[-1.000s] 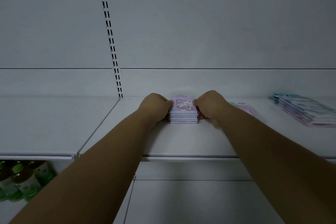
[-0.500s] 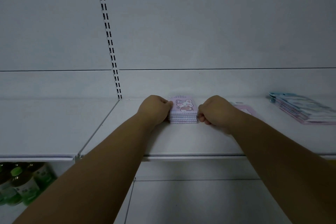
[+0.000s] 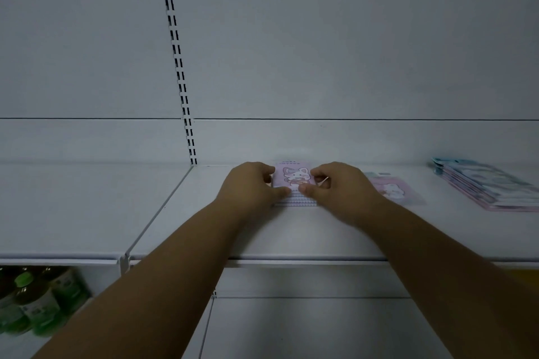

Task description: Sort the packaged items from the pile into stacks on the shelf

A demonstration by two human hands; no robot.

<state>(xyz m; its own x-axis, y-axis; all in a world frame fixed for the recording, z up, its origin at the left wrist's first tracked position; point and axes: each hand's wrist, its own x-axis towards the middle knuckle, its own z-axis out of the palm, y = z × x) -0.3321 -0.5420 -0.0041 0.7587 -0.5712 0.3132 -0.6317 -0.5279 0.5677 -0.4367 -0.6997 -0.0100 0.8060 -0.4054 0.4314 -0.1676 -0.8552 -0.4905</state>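
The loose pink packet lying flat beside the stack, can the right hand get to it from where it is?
Probably yes: the pink packet lies uncovered beside the right hand, nothing between them.

Green-capped bottles (image 3: 35,303) below, left.

Shelf (image 3: 291,236) bare left of purple packet stack (image 3: 294,186); right side blocked by loose pink packet (image 3: 393,189), then fanned pile (image 3: 490,186).
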